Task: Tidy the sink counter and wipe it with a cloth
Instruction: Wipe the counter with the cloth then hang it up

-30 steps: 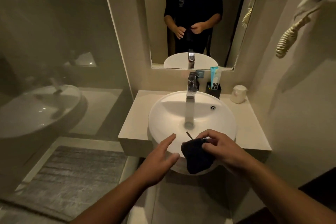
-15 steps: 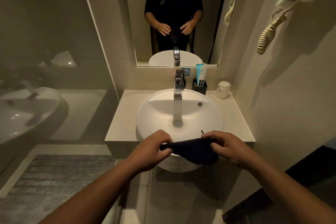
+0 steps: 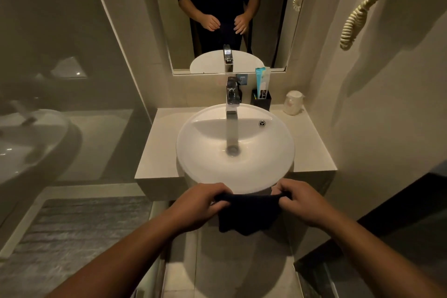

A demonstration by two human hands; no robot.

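A dark cloth [image 3: 246, 215] hangs stretched between both hands just in front of the round white basin [image 3: 198, 167]. My left hand [image 3: 200, 205] grips its left top corner and my right hand [image 3: 300, 203] grips its right top corner. The pale sink counter [image 3: 157, 143] surrounds the basin. At the back of the counter stand a black holder [image 3: 262, 101] with a blue-and-white tube [image 3: 261, 82] in it and a small white wrapped item [image 3: 293, 103]. A chrome tap [image 3: 232, 97] rises behind the basin.
A mirror [image 3: 273, 7] above the counter reflects a person in dark clothes. A coiled cord [image 3: 355, 22] hangs on the right wall. A glass partition [image 3: 72, 55] stands to the left, and a grey mat [image 3: 72, 232] lies on the floor below it.
My left hand came in and took the cloth's left corner. Both hands then pulled apart, spreading the bunched cloth out flat. The view has tilted downward.
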